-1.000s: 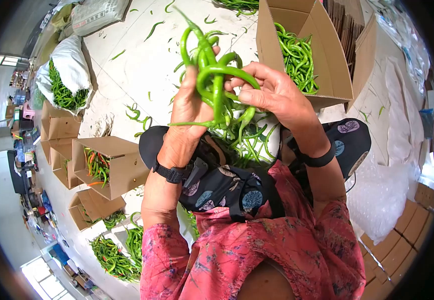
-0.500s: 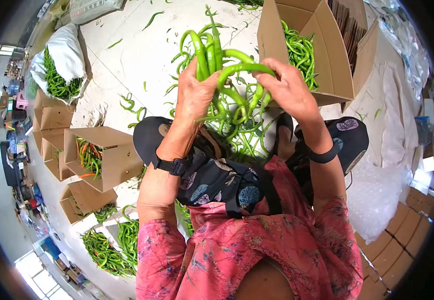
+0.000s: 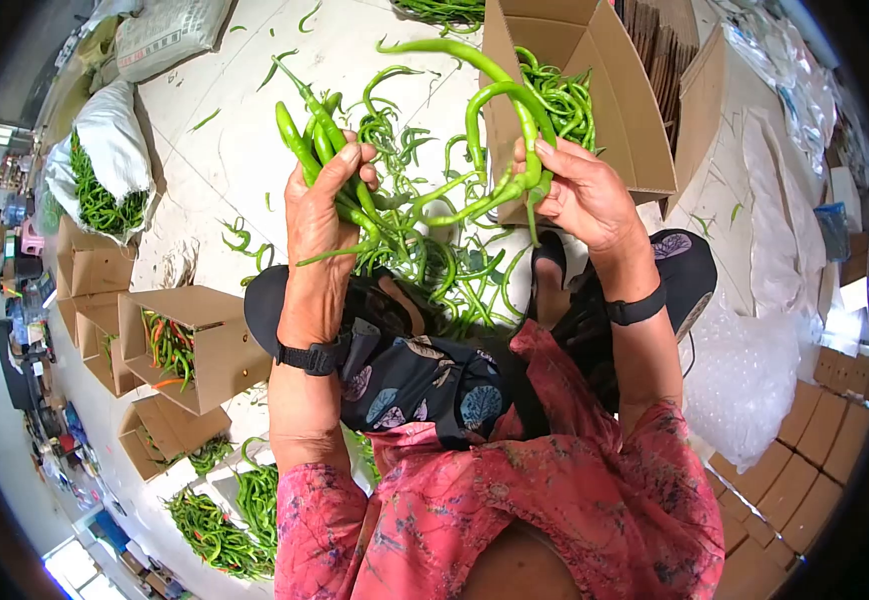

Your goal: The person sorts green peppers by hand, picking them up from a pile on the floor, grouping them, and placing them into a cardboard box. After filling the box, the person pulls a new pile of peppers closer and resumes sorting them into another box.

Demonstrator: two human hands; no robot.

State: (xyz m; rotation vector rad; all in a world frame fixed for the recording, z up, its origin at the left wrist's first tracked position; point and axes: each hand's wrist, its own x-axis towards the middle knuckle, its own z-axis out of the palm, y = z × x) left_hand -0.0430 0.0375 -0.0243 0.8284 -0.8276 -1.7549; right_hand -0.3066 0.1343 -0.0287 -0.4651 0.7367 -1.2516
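Several long green peppers (image 3: 305,140) are gripped in my left hand (image 3: 321,205), the thumb pressed over them and their tips pointing up. My right hand (image 3: 587,195) pinches a few curved green peppers (image 3: 503,95) by their stem ends; they arch up and to the left. The hands are apart. Below and between them, a loose pile of green peppers (image 3: 455,270) lies on the floor in front of my feet. Just beyond my right hand stands an open cardboard box (image 3: 627,120) with green peppers (image 3: 560,100) inside.
At the left are a white sack (image 3: 115,130) of green peppers, a box (image 3: 225,345) with red and green peppers, and more boxes (image 3: 95,262). Peppers are heaped at the lower left (image 3: 210,525). Plastic wrap (image 3: 740,370) and flat cartons (image 3: 805,440) lie at the right.
My hands have moved apart, left hand to the left and right hand slightly right and down, each with peppers. The view has shifted a little.
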